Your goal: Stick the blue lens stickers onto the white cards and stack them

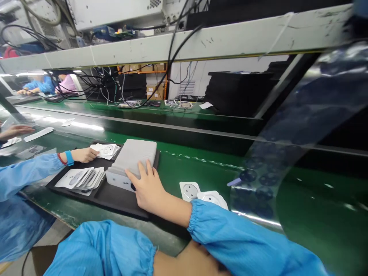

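Observation:
My right hand point(148, 191) lies over a stack of grey sheets point(133, 156), its fingers spread on top, and its heel sits by a white box point(117, 180) under the stack's front end. My left hand point(84, 155) reaches across, fingertips at a pile of white socket faceplates point(105, 150). Both piles stand on a black tray point(100, 203) with a fan of white flat packets point(80, 180) in it. Two more white socket faceplates point(189, 191) lie on the green conveyor belt point(184, 165) right of the tray.
A bent clear plastic sheet point(287, 153) fills the right side. Another person's hand point(15, 131) reaches in at far left beside a white strip point(38, 134). A co-worker in a blue sleeve point(38, 86) works across the belt, below a shelf point(172, 42) and hanging black cables point(115, 86).

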`<state>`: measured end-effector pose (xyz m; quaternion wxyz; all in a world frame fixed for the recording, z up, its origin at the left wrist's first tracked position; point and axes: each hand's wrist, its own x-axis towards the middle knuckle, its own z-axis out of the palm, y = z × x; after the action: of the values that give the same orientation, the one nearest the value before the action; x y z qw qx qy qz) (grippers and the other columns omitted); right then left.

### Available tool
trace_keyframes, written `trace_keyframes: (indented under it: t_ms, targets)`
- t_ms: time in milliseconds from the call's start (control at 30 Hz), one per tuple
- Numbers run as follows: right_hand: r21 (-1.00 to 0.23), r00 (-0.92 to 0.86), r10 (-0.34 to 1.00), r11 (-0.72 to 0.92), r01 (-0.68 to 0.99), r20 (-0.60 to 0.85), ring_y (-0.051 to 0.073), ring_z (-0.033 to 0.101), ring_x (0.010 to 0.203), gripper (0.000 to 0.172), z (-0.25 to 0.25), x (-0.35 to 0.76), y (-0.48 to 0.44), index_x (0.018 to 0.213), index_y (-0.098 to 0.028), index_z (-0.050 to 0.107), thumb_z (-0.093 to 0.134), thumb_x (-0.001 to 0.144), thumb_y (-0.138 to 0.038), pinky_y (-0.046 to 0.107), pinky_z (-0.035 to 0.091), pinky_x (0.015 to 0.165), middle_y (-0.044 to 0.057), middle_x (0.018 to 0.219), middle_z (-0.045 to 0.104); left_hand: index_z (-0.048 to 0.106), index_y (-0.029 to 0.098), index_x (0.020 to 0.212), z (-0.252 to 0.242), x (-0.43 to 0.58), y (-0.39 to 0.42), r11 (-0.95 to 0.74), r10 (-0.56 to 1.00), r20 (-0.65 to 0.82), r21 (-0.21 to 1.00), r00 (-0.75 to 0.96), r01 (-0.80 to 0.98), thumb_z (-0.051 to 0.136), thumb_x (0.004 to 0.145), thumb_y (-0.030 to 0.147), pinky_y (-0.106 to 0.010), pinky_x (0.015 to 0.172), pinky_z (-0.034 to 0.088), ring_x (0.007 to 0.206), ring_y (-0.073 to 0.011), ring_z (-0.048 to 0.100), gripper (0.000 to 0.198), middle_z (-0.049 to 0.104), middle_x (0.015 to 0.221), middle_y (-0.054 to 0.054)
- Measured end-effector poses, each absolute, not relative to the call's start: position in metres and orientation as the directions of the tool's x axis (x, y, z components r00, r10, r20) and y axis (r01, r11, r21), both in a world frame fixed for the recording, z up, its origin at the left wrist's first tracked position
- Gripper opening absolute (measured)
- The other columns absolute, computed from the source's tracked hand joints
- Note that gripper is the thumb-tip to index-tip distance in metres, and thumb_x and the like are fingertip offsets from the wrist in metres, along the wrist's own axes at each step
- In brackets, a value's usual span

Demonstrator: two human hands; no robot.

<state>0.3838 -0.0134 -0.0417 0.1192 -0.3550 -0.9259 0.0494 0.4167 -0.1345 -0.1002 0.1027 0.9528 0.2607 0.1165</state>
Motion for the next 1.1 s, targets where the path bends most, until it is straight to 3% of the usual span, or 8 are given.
trace_keyframes:
  t_ms: [133,333,467,567,667,767,867,1100]
  targets:
    - [-0.232,-0.728,0.658,0.751,0.618,0.193,0.055,0.015,0.15,0.09,-0.035,0.386,-0.013,0.162,-0.015,0.027,0.071,0.084,-0.029,0.074,0.025,0.114,0.027,0.163,0.024,0.044,0.018,0.153,-0.105,0.414,-0.13,-0.871,0.471,0.227,0.275,0.852,0.408,0.047,0.105,0.051,-0.057,0.114,0.039,0.137,-0.0371,0.046,0.058,0.041,0.157,-0.017]
    - [-0.388,-0.739,0.607,0.782,0.489,0.292,0.035,0.022,0.154,0.068,-0.006,0.434,-0.016,0.159,-0.025,0.031,0.058,0.098,-0.034,0.06,0.028,0.12,0.017,0.165,0.028,0.048,0.021,0.15,-0.111,0.417,-0.123,-0.884,0.468,0.31,0.183,0.828,0.431,0.051,0.1,0.053,-0.059,0.106,0.043,0.13,-0.0398,0.052,0.06,0.053,0.146,-0.018]
    - [-0.448,-0.545,0.661,0.75,0.486,0.516,0.016,0.043,0.144,0.048,-0.007,0.525,-0.018,0.149,-0.014,0.045,0.052,0.104,-0.031,0.032,0.036,0.12,0.011,0.153,0.05,0.041,0.017,0.156,-0.112,0.417,-0.122,-0.902,0.394,0.421,0.007,0.817,0.431,0.058,0.094,0.045,-0.062,0.104,0.04,0.139,-0.047,0.041,0.07,0.041,0.153,-0.027]
    - [-0.446,-0.276,0.783,0.562,0.697,0.557,0.018,0.066,0.119,0.042,-0.031,0.615,-0.015,0.148,-0.018,0.048,0.04,0.109,-0.031,0.037,0.047,0.112,0.007,0.12,0.074,0.047,0.018,0.15,-0.114,0.419,-0.122,-0.897,0.395,0.444,-0.004,0.804,0.442,0.062,0.091,0.045,-0.061,0.108,0.034,0.146,-0.0469,0.031,0.066,0.033,0.158,-0.027]
    - [-0.36,-0.238,0.828,0.454,0.815,0.507,0.025,0.067,0.119,0.041,-0.062,0.685,-0.015,0.141,-0.017,0.058,0.038,0.108,-0.026,0.046,0.049,0.109,0.014,0.125,0.072,0.056,0.022,0.137,-0.117,0.422,-0.121,-0.895,0.392,0.482,0.004,0.783,0.445,0.063,0.091,0.054,-0.059,0.114,0.027,0.145,-0.0435,0.034,0.057,0.039,0.156,-0.023]
    - [-0.228,-0.402,0.845,0.494,0.839,0.353,0.031,0.036,0.15,0.05,-0.084,0.713,-0.017,0.15,-0.014,0.05,0.051,0.103,-0.028,0.054,0.034,0.121,0.017,0.158,0.043,0.06,0.022,0.124,-0.119,0.424,-0.12,-0.894,0.386,0.507,0.002,0.77,0.448,0.067,0.087,0.056,-0.057,0.119,0.018,0.145,-0.0416,0.035,0.051,0.045,0.152,-0.022]
    - [-0.094,-0.475,0.864,0.494,0.865,0.169,0.031,0.014,0.157,0.064,-0.092,0.712,-0.018,0.161,-0.012,0.03,0.051,0.104,-0.031,0.058,0.02,0.125,0.017,0.168,0.02,0.06,0.021,0.118,-0.118,0.426,-0.12,-0.894,0.397,0.508,0.024,0.765,0.448,0.068,0.087,0.051,-0.056,0.121,0.014,0.146,-0.0404,0.035,0.045,0.046,0.151,-0.022]
    - [-0.293,-0.393,0.912,0.41,0.864,0.115,0.028,0.046,0.143,0.064,-0.082,0.715,-0.021,0.158,-0.021,0.039,0.06,0.102,-0.045,0.058,0.022,0.124,0.013,0.153,0.052,0.059,0.021,0.129,-0.122,0.425,-0.121,-0.901,0.399,0.483,0.049,0.78,0.431,0.067,0.09,0.049,-0.056,0.123,0.011,0.152,-0.0387,0.026,0.049,0.048,0.149,-0.021]
